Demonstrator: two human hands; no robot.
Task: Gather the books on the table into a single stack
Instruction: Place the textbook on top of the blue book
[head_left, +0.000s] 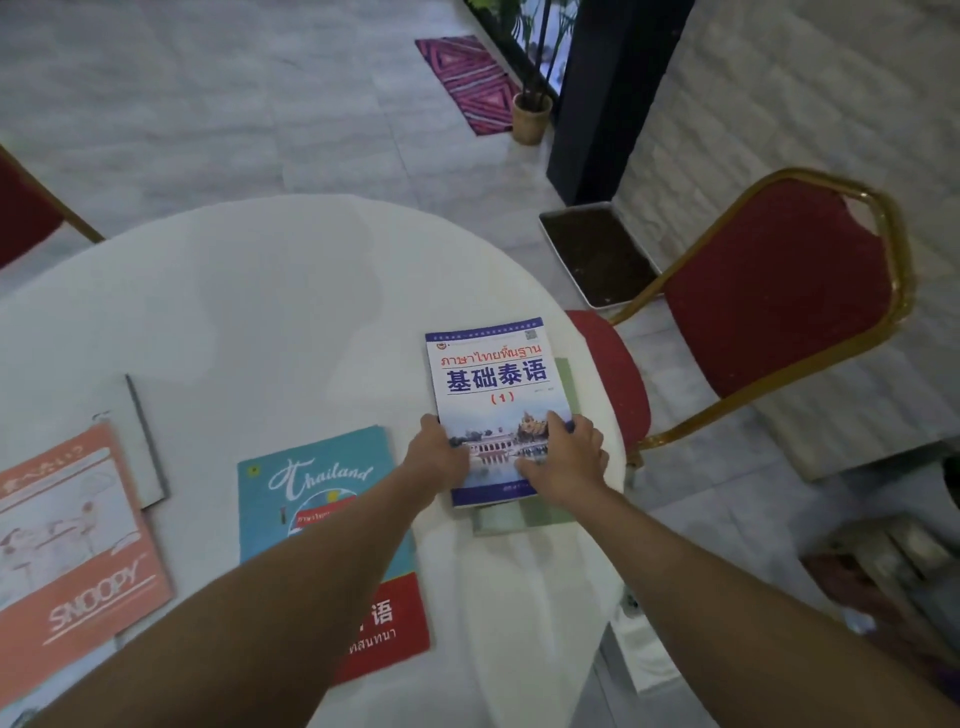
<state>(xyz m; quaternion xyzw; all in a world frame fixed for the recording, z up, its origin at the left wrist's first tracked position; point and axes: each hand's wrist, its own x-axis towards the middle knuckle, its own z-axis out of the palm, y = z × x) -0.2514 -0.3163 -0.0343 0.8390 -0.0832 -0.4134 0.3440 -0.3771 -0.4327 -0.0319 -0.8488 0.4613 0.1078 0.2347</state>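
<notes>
Blue-and-white paperback book (493, 384) lay atop a pale green book (524, 517) on round white table (260, 291). My L hand (434, 460) & R hand (566, 462) had fingers clamped on its sides.

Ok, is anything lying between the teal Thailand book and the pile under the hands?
Nothing visible does. Only a strip of bare table lies between the Thailand book and the blue-and-white book, which the left hand and right hand hold.

Dining or function room: round white table (270, 291), red gold-framed banquet chair (779, 291).
</notes>
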